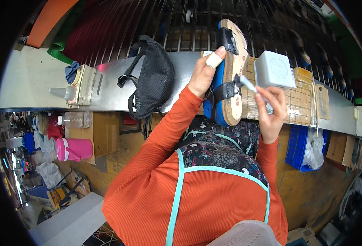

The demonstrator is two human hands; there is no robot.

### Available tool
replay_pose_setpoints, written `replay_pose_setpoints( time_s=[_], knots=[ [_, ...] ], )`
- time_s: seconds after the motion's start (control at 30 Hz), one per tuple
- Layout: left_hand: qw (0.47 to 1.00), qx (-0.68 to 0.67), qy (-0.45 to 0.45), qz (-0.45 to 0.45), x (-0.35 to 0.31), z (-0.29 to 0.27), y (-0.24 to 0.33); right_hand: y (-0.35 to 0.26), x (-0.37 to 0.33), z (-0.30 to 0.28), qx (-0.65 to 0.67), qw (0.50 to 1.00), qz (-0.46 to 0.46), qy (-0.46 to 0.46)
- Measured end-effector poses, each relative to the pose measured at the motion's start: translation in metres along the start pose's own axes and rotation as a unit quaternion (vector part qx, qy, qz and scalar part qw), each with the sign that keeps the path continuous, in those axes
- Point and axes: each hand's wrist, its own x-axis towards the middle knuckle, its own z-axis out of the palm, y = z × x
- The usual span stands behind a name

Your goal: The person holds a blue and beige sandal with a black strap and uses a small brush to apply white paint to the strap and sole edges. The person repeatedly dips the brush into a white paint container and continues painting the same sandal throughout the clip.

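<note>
My left hand [206, 73] is closed around the side of a sandal in the making [232, 74], held upright above the bench. It has a blue form, a tan sole face turned my way and black straps folded over its edges. A pale wrap covers the left thumb. Pinched in my right hand [272, 107] is a small brush [248, 84] with a whitish handle. Its dark tip is at the lower strap on the sole face; whether it touches cannot be told. Just right of the sandal stands a white square container [273, 67].
Cardboard [298, 100] lies on the metal bench ledge [107, 88] under the container. A black mesh waist bag [154, 76] sits left of my arm. Beyond runs a rack of metal rods [168, 24] with more sandals [304, 57]. A blue crate [298, 146] is below right, a pink jug [79, 149] below left.
</note>
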Motion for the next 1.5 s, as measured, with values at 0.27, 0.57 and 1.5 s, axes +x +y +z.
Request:
replay_pose_setpoints(
  time_s=[0.27, 0.57, 1.5],
  knots=[
    [0.992, 0.068, 0.096, 0.043, -0.001, -0.021, -0.007, -0.015, -0.034, -0.013, 0.111, 0.984, 0.109, -0.084],
    [0.98, 0.146, 0.114, 0.071, -0.002, -0.023, -0.014, -0.015, -0.038, 0.0, -0.047, 0.996, 0.06, -0.043],
    [0.996, -0.013, 0.054, -0.073, 0.01, -0.019, -0.008, -0.004, -0.016, -0.015, -0.033, 0.993, -0.056, -0.097]
  ],
)
